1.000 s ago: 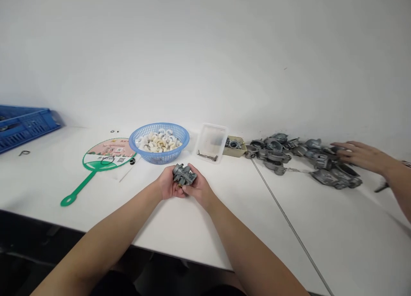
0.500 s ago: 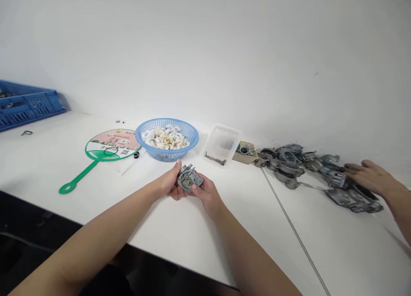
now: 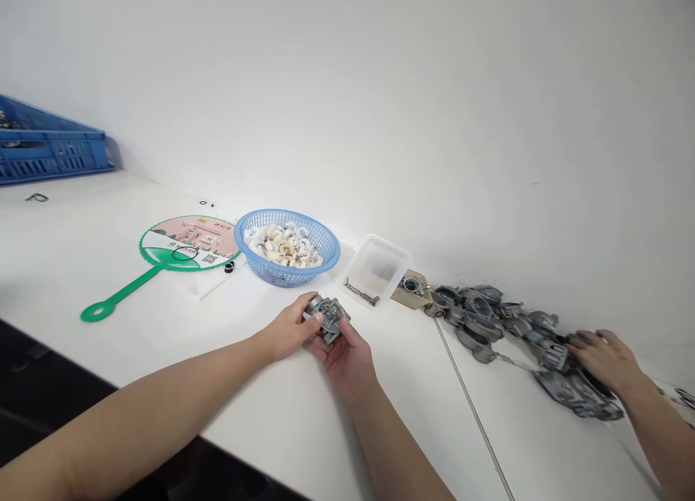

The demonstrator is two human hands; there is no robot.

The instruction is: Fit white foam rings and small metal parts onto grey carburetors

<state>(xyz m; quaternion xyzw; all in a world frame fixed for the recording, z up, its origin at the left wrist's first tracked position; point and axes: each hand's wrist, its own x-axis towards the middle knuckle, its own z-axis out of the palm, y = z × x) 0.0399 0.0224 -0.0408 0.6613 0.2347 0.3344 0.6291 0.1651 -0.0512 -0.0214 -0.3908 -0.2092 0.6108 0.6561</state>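
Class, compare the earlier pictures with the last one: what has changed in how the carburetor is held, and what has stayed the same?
The carburetor has turned between both hands, now resting on the cupped right hand while the left hand grips it from the side. Neither hand let go. The head view tilted. The co-worker's hand stays on the metal castings; the blue basket stayed put.

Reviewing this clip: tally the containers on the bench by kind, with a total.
blue plastic crate: 1
light-blue plastic basket: 1
clear plastic tub: 1
small tan tray: 1
Total: 4
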